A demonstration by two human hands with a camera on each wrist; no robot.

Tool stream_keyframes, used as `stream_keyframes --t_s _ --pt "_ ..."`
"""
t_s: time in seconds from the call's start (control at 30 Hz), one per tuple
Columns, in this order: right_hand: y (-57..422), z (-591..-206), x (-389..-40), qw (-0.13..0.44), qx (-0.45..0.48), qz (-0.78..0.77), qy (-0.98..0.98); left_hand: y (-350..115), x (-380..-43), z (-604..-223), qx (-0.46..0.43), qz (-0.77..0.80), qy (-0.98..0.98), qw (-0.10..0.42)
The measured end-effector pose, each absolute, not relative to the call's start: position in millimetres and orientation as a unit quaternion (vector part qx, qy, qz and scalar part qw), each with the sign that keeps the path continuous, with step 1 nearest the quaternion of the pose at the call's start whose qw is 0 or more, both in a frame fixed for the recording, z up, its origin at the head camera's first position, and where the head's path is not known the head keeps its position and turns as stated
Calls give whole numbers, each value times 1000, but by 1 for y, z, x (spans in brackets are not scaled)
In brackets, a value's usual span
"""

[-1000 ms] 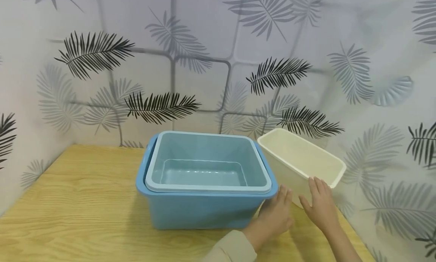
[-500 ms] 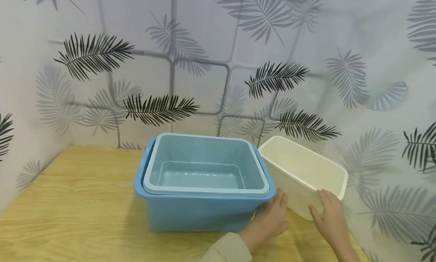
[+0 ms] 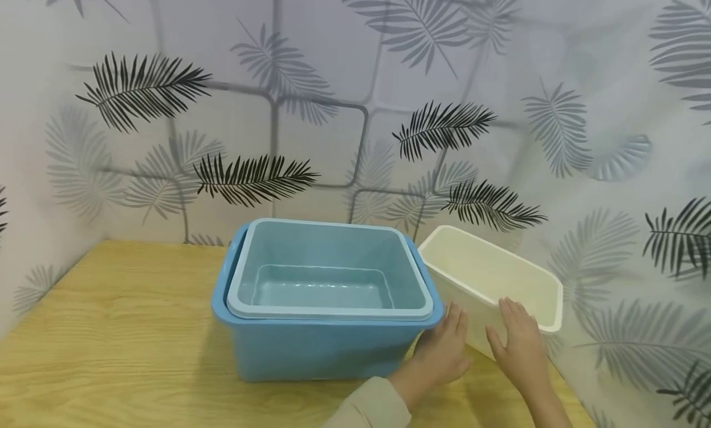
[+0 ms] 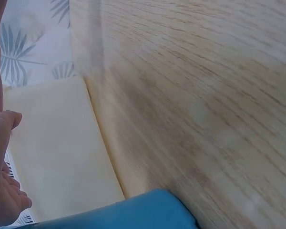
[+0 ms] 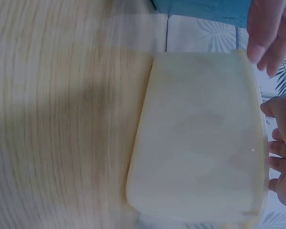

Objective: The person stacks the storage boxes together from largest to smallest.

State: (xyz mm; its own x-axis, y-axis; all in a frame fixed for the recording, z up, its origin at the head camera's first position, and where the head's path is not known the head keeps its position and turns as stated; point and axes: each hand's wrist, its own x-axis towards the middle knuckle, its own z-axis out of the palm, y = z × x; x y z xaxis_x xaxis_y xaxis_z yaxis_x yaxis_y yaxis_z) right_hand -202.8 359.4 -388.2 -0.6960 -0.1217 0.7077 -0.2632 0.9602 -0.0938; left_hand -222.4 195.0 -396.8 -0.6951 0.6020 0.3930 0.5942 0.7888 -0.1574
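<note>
A light blue plastic bin (image 3: 322, 273) sits nested in a larger blue bin (image 3: 311, 354) on the wooden table. To their right stands a cream bin (image 3: 478, 304), set at an angle. My left hand (image 3: 442, 352) lies beside the front right corner of the blue bin, fingers extended; in the left wrist view the blue bin fills the bottom edge. My right hand (image 3: 522, 348) is at the near side of the cream bin, fingertips at its rim and thumb spread apart. The right wrist view has that thumb right by the rim of the cream bin.
The wooden table (image 3: 111, 329) extends to the left and front. A leaf-patterned cloth (image 3: 311, 138) hangs behind it and along the right side, close to the cream bin.
The cream bin's right end has swung a little nearer. My right hand shifted with it, then its fingertips came up over the rim. The blue bins stay put; the head view shifts slightly.
</note>
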Motion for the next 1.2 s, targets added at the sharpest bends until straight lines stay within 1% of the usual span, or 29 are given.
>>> stream_keyframes --t_s 0.1,0.23,0.5,0.67,0.83,1.0,1.13,1.2 --pt "354 -391 -205 373 101 87 -918 196 -222 -395 -327 28 -919 221" --pt "353 -392 -205 389 93 98 -911 197 -223 -392 -322 36 -918 229" --pt "354 -389 -202 401 91 132 -902 197 -227 -389 -324 -18 -917 232" --pt "357 -389 -200 411 89 147 -896 199 -228 -388 -324 13 -915 239" --pt "362 -389 -196 409 81 157 -895 205 -227 -384 -301 55 -926 222" --pt "367 -390 -195 414 89 153 -893 212 -230 -384 -280 161 -920 224" --pt "368 -391 -195 421 92 160 -888 214 -230 -385 -270 165 -926 207" --pt "370 -392 -195 420 89 161 -889 215 -229 -385 -265 140 -933 200"
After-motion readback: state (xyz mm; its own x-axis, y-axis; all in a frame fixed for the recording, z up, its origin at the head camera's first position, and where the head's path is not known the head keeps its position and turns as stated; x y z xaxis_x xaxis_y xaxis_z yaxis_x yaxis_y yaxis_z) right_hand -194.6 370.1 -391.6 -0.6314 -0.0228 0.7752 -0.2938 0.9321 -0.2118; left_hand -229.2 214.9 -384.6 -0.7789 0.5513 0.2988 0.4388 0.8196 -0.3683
